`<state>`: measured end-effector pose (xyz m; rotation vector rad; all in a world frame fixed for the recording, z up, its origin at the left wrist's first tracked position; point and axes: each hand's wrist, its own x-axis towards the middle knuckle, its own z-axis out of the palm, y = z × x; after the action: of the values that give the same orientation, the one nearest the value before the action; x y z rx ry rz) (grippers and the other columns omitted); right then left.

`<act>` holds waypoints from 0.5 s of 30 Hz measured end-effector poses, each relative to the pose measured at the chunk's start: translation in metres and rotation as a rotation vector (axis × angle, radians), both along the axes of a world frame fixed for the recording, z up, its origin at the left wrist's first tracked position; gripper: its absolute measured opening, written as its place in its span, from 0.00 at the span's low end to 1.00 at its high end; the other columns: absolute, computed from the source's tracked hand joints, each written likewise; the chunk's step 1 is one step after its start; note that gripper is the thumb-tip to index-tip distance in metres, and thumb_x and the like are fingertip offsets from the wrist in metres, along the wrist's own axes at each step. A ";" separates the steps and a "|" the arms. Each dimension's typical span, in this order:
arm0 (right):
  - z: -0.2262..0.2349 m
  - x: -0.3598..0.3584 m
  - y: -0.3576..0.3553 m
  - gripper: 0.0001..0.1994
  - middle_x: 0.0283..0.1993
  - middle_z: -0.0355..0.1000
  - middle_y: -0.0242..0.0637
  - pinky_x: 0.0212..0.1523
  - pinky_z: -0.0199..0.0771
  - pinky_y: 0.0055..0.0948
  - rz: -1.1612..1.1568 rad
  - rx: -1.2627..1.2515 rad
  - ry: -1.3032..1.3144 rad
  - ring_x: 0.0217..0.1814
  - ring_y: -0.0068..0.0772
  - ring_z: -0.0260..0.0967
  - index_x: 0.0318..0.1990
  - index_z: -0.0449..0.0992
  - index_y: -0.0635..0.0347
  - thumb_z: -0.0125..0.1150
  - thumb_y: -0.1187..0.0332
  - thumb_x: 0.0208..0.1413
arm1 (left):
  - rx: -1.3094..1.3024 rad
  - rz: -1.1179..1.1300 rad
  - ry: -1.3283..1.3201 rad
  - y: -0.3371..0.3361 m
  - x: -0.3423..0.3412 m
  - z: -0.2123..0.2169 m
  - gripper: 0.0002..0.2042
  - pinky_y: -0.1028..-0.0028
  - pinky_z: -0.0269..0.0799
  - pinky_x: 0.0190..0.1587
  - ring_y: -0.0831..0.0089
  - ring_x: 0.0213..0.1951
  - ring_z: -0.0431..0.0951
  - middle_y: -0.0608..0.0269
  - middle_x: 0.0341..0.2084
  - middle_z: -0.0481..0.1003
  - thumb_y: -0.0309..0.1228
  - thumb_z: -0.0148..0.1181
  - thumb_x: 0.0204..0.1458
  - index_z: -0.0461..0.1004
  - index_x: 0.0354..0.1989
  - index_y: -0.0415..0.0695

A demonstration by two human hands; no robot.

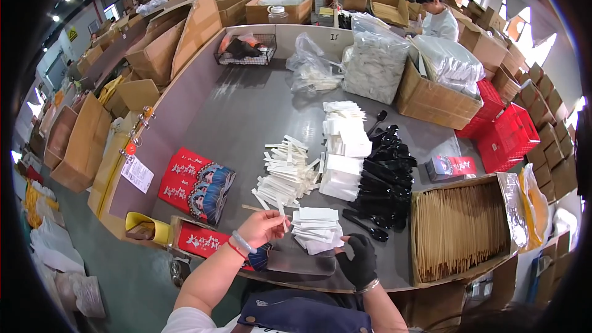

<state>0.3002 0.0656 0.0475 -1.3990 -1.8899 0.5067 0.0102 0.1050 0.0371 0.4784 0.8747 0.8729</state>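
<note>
Left of the near white packet stack [317, 224], the left hand [263, 227] pinched one white strip [281, 211]; at the stack's near right corner, the black-gloved right hand [359, 262] stood half open, hold unclear. Piece-picking seemed in hand, next apparently requiring one packet's separation.

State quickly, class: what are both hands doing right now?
Left hand: closed, holding a slim, flat white strip.
Right hand, black-gloved: at the stacked flat white packets; whether gripping cannot be told.

Red packet [202, 240] partly hidden behind wrist [238, 246] of left hand [264, 227]
</note>
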 end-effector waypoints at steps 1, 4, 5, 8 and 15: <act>0.004 -0.004 0.000 0.14 0.38 0.74 0.43 0.41 0.72 0.33 0.043 0.044 0.018 0.41 0.43 0.73 0.40 0.76 0.60 0.69 0.72 0.43 | -0.002 -0.019 -0.017 -0.002 0.004 0.003 0.05 0.74 0.72 0.36 0.75 0.31 0.76 0.63 0.29 0.76 0.29 0.54 0.60 0.74 0.37 0.41; 0.003 -0.010 -0.004 0.10 0.39 0.75 0.41 0.40 0.72 0.26 0.063 -0.139 0.208 0.38 0.32 0.74 0.40 0.77 0.62 0.66 0.72 0.50 | 0.025 -0.045 -0.002 -0.008 0.019 0.004 0.05 0.75 0.72 0.35 0.75 0.30 0.76 0.63 0.28 0.76 0.27 0.54 0.59 0.74 0.37 0.41; 0.005 -0.014 -0.005 0.10 0.39 0.75 0.41 0.40 0.72 0.26 0.057 -0.131 0.211 0.38 0.32 0.74 0.40 0.77 0.62 0.66 0.72 0.50 | 0.052 -0.036 0.023 -0.009 0.025 0.005 0.04 0.76 0.72 0.35 0.75 0.30 0.76 0.63 0.27 0.76 0.27 0.54 0.59 0.74 0.37 0.41; -0.002 -0.028 -0.010 0.10 0.33 0.76 0.42 0.34 0.72 0.25 0.033 -0.317 0.540 0.31 0.30 0.73 0.40 0.79 0.61 0.63 0.65 0.55 | 0.290 -0.157 0.431 -0.029 0.058 0.012 0.04 0.77 0.72 0.32 0.80 0.28 0.75 0.64 0.26 0.77 0.26 0.56 0.58 0.75 0.37 0.39; 0.003 0.005 -0.038 0.14 0.24 0.75 0.37 0.29 0.70 0.25 -0.221 -0.580 0.789 0.25 0.23 0.69 0.34 0.78 0.68 0.58 0.63 0.59 | 0.951 -0.300 1.037 -0.031 0.078 0.036 0.10 0.67 0.74 0.34 0.58 0.30 0.80 0.50 0.28 0.78 0.30 0.62 0.48 0.77 0.38 0.40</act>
<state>0.3056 0.0275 0.0508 -1.4241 -0.9698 1.3356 0.0887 0.0745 0.0735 1.9572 1.2196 0.6903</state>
